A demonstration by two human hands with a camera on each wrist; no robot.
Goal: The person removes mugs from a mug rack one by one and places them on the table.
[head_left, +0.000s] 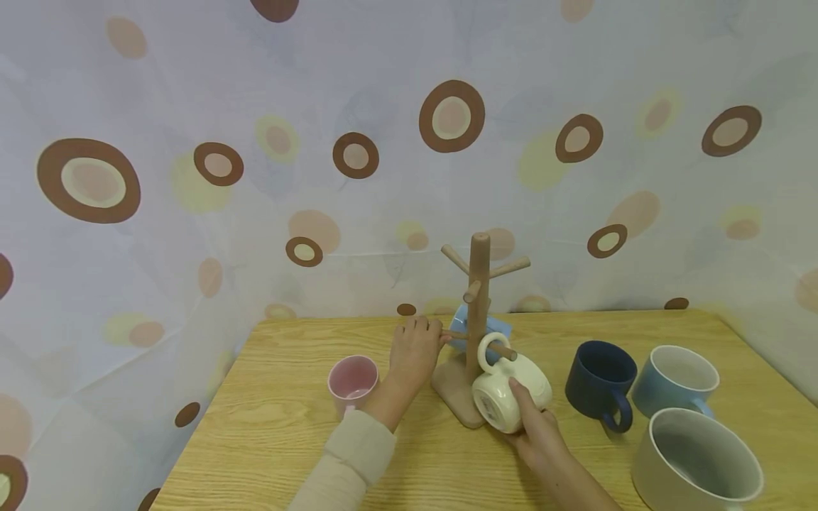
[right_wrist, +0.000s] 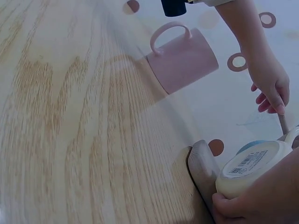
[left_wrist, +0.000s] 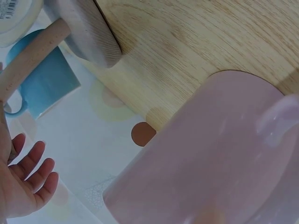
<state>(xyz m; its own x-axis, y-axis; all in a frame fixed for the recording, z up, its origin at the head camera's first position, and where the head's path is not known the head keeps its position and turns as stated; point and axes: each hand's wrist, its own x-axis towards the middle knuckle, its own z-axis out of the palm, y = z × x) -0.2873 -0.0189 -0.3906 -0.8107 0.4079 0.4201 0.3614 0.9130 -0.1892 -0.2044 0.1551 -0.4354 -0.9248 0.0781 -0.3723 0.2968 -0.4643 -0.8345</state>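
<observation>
A wooden mug tree (head_left: pixel 479 284) stands on the table. My right hand (head_left: pixel 540 436) grips a cream mug (head_left: pixel 520 387) by its body, tilted on its side with its base toward me. The mug's handle loops around a lower front peg. With thumb and forefinger, my left hand (head_left: pixel 415 348) pinches the end of the left lower peg (left_wrist: pixel 35 58); its other fingers curl loosely in the left wrist view. Behind the post, a light blue mug (left_wrist: pixel 49 79) hangs tilted at the rack, partly hidden in the head view. The cream mug's label (right_wrist: pixel 250 163) shows in the right wrist view.
A pink mug (head_left: pixel 353 380) stands left of the rack, close to my left forearm. On the right are a navy mug (head_left: pixel 599 380), a blue mug (head_left: pixel 677 380) and a large pale mug (head_left: pixel 693 461). A patterned cloth (head_left: pixel 383 199) hangs behind the table (head_left: pixel 255 426).
</observation>
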